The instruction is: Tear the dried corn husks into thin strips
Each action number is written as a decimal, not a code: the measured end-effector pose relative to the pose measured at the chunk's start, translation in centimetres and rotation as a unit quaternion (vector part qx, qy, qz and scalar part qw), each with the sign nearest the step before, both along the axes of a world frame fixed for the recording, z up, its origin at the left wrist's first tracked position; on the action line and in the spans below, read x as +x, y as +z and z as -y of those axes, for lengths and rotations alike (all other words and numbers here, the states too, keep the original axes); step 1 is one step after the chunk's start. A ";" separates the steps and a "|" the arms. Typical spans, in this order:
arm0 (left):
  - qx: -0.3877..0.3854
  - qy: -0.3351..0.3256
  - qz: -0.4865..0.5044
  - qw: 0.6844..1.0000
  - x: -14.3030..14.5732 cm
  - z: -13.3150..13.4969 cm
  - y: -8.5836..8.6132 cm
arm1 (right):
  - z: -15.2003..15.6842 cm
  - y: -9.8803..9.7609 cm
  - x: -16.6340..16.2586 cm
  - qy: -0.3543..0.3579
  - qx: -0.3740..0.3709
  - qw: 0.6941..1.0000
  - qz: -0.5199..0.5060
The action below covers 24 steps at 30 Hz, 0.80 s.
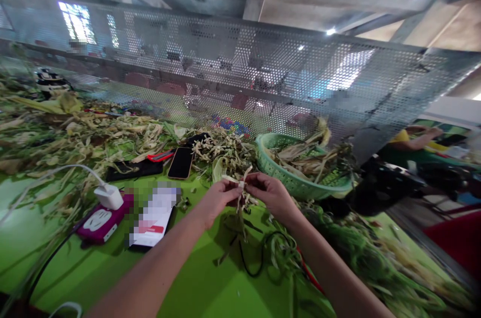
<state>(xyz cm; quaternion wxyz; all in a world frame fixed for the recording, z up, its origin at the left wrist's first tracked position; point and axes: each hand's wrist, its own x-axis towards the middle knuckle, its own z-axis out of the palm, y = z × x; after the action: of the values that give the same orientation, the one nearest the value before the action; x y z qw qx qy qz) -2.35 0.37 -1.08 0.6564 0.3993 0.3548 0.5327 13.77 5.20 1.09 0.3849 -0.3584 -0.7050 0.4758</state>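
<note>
Over the green table, my left hand [218, 200] and my right hand [274, 195] meet, fingers pinched on a small piece of pale folded leaf strips [241, 184] that look like dried husk. Its short ends stick up between the fingertips, while thin leafy ends hang beneath. Part of the piece is hidden by the fingers. Just beyond my hands lies a pile of small pale knotted or twisted strip pieces [225, 150]. Below my right hand are loose green strips [280, 253] and a black cord [255, 274].
A green plastic basket [263, 159] of dry leaves stands behind my right hand. To the left lie a lit phone [156, 218], a dark phone [181, 163] and a purple power strip [101, 223] with a white charger. A perforated metal screen [210, 67] borders the table; another person's arm [413, 141] shows at right.
</note>
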 end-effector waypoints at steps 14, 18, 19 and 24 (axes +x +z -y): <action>0.073 0.054 -0.040 0.995 0.6 -0.3 -0.8 | 0.7 0.4 -0.4 0.005 -0.076 0.996 -0.045; 0.028 0.036 -0.001 0.999 0.5 0.0 -0.3 | 0.7 0.2 -0.5 -0.031 -0.074 0.993 -0.087; 0.008 0.029 0.019 0.999 0.4 0.0 -0.2 | 0.7 0.2 -0.4 -0.036 -0.079 0.992 -0.096; -0.032 0.001 0.054 0.998 0.3 0.1 -0.4 | 0.7 0.1 -0.3 -0.036 -0.104 0.986 -0.127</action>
<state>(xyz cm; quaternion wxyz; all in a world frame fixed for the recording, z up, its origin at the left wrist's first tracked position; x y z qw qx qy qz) -2.07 0.29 -1.49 0.6862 0.3488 0.3363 0.5426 13.45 4.48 1.22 0.4489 -0.3586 -0.5837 0.5738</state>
